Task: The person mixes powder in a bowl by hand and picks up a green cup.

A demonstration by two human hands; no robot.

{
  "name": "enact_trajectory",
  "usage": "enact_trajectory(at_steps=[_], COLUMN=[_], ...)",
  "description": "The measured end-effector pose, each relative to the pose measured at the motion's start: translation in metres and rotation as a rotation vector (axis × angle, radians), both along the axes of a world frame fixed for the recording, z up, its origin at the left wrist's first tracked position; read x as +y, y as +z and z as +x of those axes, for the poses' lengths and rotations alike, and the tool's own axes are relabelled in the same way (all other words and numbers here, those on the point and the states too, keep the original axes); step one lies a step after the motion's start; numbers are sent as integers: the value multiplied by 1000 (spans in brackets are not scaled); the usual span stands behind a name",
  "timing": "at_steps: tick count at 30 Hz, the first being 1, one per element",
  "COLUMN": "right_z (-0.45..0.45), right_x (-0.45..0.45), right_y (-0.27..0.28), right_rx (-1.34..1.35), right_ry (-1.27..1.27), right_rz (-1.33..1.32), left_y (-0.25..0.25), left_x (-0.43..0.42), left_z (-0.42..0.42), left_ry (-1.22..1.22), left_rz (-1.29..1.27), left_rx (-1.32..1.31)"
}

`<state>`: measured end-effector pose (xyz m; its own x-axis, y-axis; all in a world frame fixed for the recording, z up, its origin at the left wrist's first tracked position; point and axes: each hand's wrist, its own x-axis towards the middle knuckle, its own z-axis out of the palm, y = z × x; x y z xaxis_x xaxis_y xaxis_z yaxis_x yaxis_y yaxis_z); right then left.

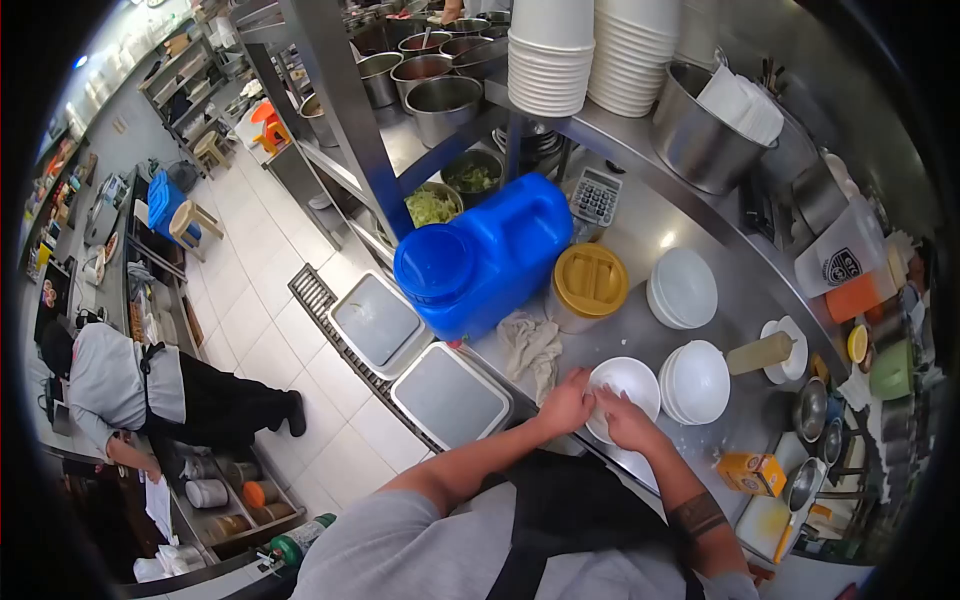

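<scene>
Both hands are over a white bowl at the steel counter's front edge. My left hand (568,402) is at the left rim of the white bowl (632,376), its fingers bent and partly hidden. My right hand (624,420) reaches over the bowl's near side with fingers stretched out, their tips close to my left hand. Whether anything small lies between the hands cannot be made out. A crumpled cloth (530,352) lies just left of the bowl. To the right stands a stack of white bowls (697,382), with more white bowls (684,288) behind it.
Behind the cloth stand a blue jug (480,265) and a yellow-lidded container (590,282). A squeeze bottle (760,353) and an orange box (752,474) are at the right. Overhead, a shelf (640,135) holds stacked tubs. A co-worker (150,385) stands at the far left.
</scene>
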<state>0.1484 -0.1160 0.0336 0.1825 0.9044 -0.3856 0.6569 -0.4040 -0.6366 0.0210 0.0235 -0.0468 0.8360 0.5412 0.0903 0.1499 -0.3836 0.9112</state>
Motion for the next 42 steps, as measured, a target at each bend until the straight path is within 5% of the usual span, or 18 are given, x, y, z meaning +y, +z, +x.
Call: enact_trajectory(at_steps=[3,5,10,17,22,24,28,30,34,36,40,42], right_z=[2,0,-8,20,17,29,32,14,-8,-15,-2,14], right_x=[-11,-18,1,-3,2,-12,-22,-19,-19,-8,-10,-29], right_y=[13,-1,0,-38,19,-5,-7,21,3,-12,0,9], right_rx=[-30,5,-514,-880,-615,-819,-841,-582,-173,87,26,-338], right_ry=[333,289,386,205,279,240,259,222,10,-153,-18,274], right_rz=[-274,-185,-55,-67,-507,244,136,-346,-286,-51,-200,-262], left_y=[4,4,6,3,6,12,22,17,15,17,17,15], left_x=[0,0,0,4,2,2,2,-1,-4,-4,-1,1], left_z=[-2,-3,-1,3,2,1,2,3,5,4,4,7], left_ry=[-2,0,13,30,36,45,44,61,71,62,31,34], left_rz=[9,5,-11,33,37,-6,-5,9,22,-8,-43,9], left_rx=[16,-4,-27,-36,29,47,108,89,65,74,64,65])
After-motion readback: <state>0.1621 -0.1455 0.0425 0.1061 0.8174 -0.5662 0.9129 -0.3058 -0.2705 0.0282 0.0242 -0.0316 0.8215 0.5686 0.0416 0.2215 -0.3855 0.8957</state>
